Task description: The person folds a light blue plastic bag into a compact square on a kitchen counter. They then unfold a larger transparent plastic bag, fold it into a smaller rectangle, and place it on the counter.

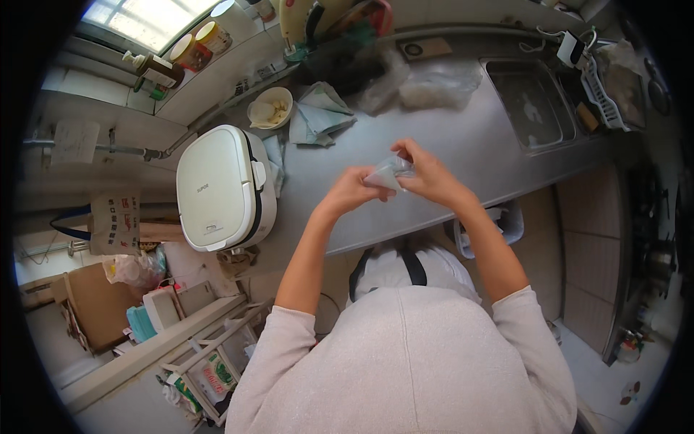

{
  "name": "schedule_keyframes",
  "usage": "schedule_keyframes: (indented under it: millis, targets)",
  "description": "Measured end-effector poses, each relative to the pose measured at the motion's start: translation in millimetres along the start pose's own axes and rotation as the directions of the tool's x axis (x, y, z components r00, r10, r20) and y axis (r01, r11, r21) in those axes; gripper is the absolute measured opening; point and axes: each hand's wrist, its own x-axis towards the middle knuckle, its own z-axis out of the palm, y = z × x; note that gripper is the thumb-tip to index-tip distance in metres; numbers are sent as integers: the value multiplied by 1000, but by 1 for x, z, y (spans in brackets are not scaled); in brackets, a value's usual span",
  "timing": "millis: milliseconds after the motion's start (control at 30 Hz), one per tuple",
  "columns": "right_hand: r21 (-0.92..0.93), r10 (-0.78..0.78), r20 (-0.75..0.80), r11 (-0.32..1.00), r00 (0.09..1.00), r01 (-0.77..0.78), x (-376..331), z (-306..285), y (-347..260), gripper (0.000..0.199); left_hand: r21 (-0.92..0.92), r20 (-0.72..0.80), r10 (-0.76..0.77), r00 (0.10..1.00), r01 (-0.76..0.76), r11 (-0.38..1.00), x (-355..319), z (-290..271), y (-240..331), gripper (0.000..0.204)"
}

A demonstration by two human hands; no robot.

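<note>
Above the metal counter's front part, both my hands hold a small, crumpled clear plastic bag (389, 172) with something pale in it. My left hand (351, 191) grips its left side, fingers curled under it. On the other side, my right hand (432, 178) pinches the bag, its index finger bent over the top edge. What exactly lies inside the bag is too small to make out. Beyond my hands, a pale blue-green folded cloth (318, 117) and a bulky clear plastic bag (441, 88) rest on the counter (405, 130).
A white rice cooker (214, 189) stands at the left, with a bowl (287, 100) of pale pieces behind it. At the right are a sink (526, 143) and a white rack (601, 101). Below the counter edge sits a bin (513, 223). Jars (191, 52) line the window ledge.
</note>
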Motion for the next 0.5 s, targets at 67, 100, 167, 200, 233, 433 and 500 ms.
schedule_keyframes:
  millis: [67,100,167,200,233,433,500]
  targets:
    - [212,24,138,976,990,-53,0,-10,7,44,-63,-38,60,997,-62,996,0,5,-3,22]
    - [312,23,208,946,978,-88,0,-13,10,44,-93,-59,88,994,-93,991,-1,7,-4,18]
    - [410,118,255,886,960,-218,0,-14,13,38,-67,-74,113,991,-118,991,0,10,-3,19]
    - [363,141,246,904,959,-226,1,-14,13,36,-54,-82,126,989,-131,990,0,12,-2,19]
    - [316,162,236,919,958,-234,1,-12,12,33,-26,-83,107,991,-109,994,0,13,-1,20]
    - [96,208,156,970,966,-224,4,-5,8,18,-20,-71,45,996,-46,999,-2,17,6,29]
    - [-76,50,54,996,997,-46,3,3,11,22,23,-66,53,996,-51,998,0,21,6,31]
